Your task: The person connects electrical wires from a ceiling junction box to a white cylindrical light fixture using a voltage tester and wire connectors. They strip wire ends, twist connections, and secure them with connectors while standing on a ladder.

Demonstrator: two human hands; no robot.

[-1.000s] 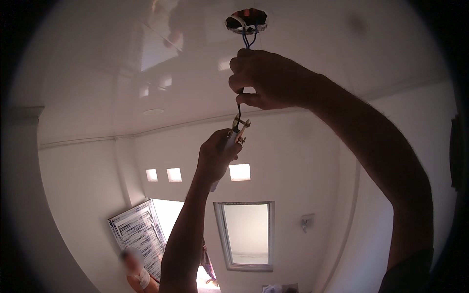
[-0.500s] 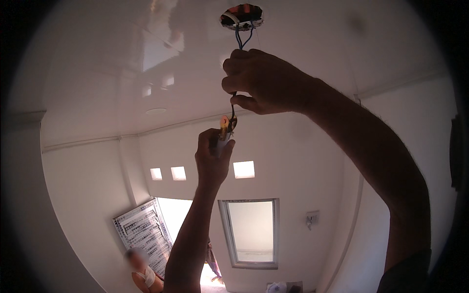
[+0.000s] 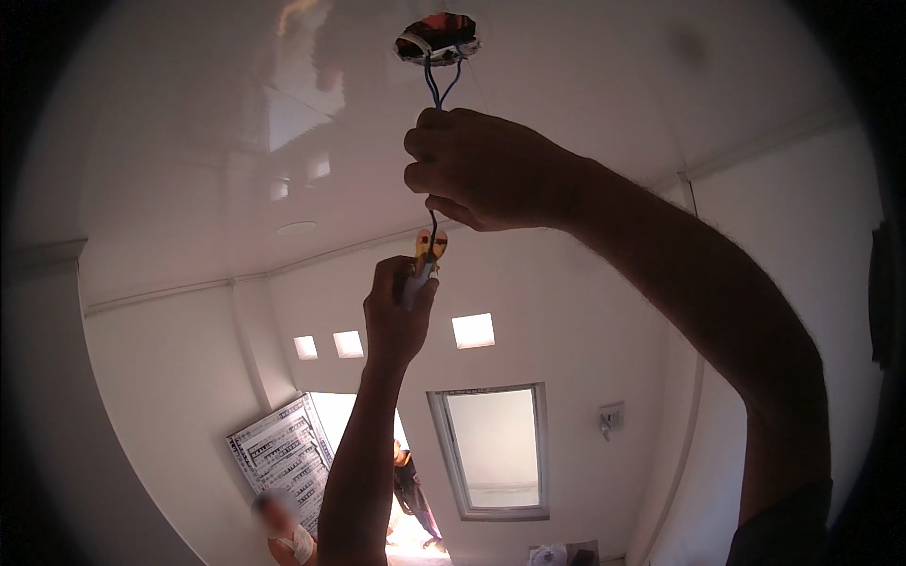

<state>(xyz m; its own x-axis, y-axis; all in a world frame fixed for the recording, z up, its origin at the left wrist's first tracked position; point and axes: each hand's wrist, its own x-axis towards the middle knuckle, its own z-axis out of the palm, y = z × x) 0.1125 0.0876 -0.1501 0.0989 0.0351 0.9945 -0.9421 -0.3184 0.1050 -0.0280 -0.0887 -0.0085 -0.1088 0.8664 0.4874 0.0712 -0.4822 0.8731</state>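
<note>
Blue wires (image 3: pixel 433 87) hang from a round ragged hole (image 3: pixel 437 40) in the ceiling. Just below the hole, my right hand (image 3: pixel 486 170) is closed around them. A dark wire end (image 3: pixel 433 223) comes down under its fingers. Lower and slightly to the left, my left hand (image 3: pixel 396 311) grips a small whitish object with a yellow two-lobed top (image 3: pixel 431 243). The wire end reaches between the lobes; whether they clamp it I cannot tell. My fingers cover most of the object's body, so its kind is unclear.
A round ceiling disc (image 3: pixel 296 227) sits left of my hands. A framed window (image 3: pixel 495 451) and small square openings (image 3: pixel 473 330) are in the wall. A person (image 3: pixel 291 540) is at lower left by a leaning printed panel (image 3: pixel 283 455); another person (image 3: pixel 411 486) stands in the bright doorway.
The view has shifted, with hands and hole slightly further left and lower. The two-lobed object has turned, its lobes now showing on both sides of the wire. Both hands keep their grip.
</note>
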